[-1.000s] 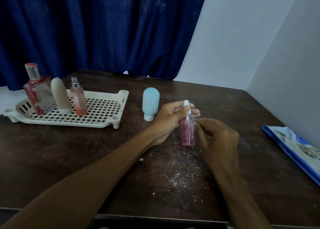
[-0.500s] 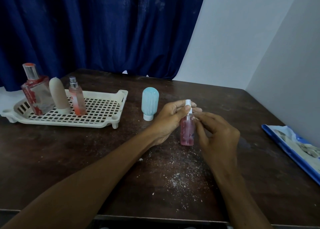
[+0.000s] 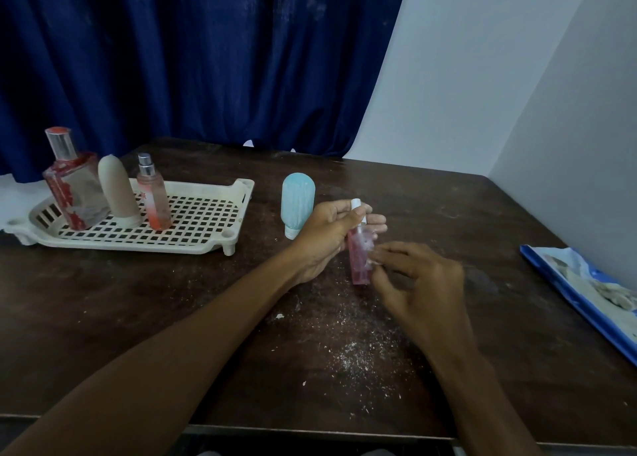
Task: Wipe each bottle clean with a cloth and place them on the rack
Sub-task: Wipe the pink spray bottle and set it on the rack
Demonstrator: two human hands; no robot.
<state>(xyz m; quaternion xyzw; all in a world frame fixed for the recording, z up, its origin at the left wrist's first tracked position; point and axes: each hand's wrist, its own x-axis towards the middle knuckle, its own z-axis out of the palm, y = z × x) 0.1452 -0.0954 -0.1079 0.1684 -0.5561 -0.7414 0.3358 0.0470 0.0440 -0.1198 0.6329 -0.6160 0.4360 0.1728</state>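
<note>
We hold the small pink bottle point(image 3: 360, 262) over the table point(image 3: 448, 207), well apart from the rack point(image 3: 206, 245): left hand point(image 3: 327, 235) curled round its neck under the cap, right hand point(image 3: 420, 283) fingertips bunched at its side, on what we cannot tell; looks light, stiff, slick, so grip the body

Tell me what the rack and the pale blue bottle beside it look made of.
Rack: likely moulded plastic, cream and matte, given its gridded floor and moulded feet. Pale blue bottle: probably plastic or silicone, frosted matte, with no glassy shine.
</note>
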